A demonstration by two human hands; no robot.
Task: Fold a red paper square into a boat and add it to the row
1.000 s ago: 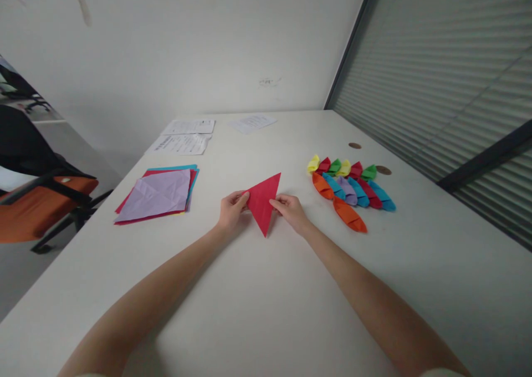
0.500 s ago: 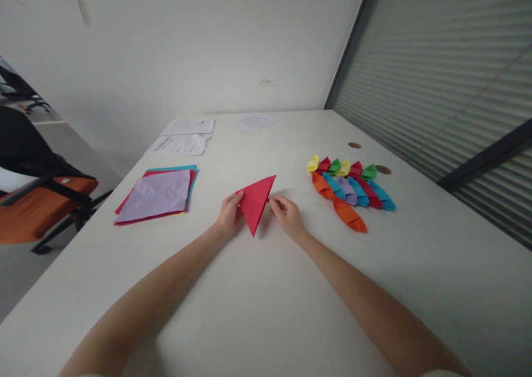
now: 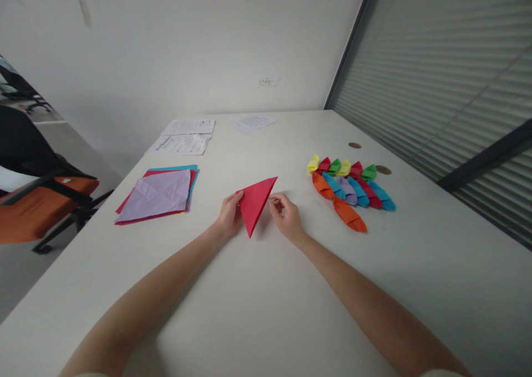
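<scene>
A folded red sheet of paper [image 3: 256, 199], shaped as a triangle with a point downward, is held just above the table. My left hand [image 3: 230, 213] is closed on its left corner, thumb on top and the other fingers behind. At the paper's right edge is my right hand [image 3: 286, 216], its fingers curled and thumb and forefinger pinched at the edge; the exact contact is partly hidden. To the right lie several folded paper pieces in rows, among them an orange piece [image 3: 349, 216] and a blue piece [image 3: 381, 195].
On the left lies a stack of coloured square sheets, a creased purple sheet [image 3: 158, 193] on top. Printed papers [image 3: 183, 144] lie at the back left, another printed sheet [image 3: 252, 123] at the back. An orange-seated chair [image 3: 50, 205] stands left of the table; window blinds [image 3: 436, 77] are on the right.
The red paper has tilted slightly, its lower point shifting a little left and its upper corner a little right. My right-hand fingers have opened slightly at its edge.
</scene>
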